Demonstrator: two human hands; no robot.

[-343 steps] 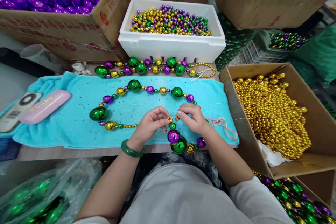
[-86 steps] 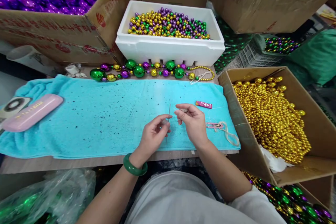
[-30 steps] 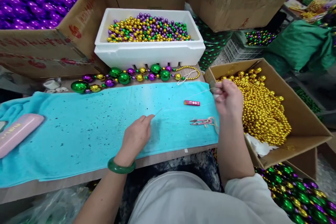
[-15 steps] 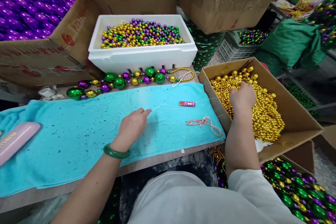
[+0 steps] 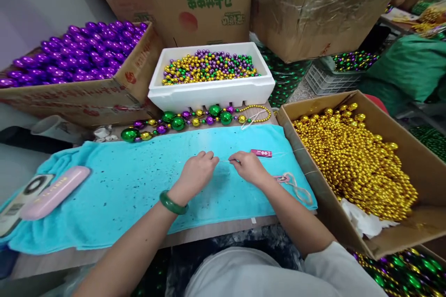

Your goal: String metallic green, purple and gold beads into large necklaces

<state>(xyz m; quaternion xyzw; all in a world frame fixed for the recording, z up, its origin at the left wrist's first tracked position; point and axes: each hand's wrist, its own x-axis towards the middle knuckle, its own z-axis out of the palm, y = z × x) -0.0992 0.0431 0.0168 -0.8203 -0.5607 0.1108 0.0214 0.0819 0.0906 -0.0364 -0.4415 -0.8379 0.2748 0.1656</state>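
- A table (image 5: 104,253) crowded by bead boxes carries a turquoise towel (image 5: 132,181).
- Beside it, a box of gold beads (image 5: 351,158).
- Left hand (image 5: 197,174) and right hand (image 5: 249,167) meet mid-towel, each pinching the thin thread (image 5: 225,161).
- Judgement: keep the thread taut and low for clean threading.

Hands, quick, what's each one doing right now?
Left hand: fingers pinched shut on the thin thread over the blue towel.
Right hand: pinched shut on the same thread.
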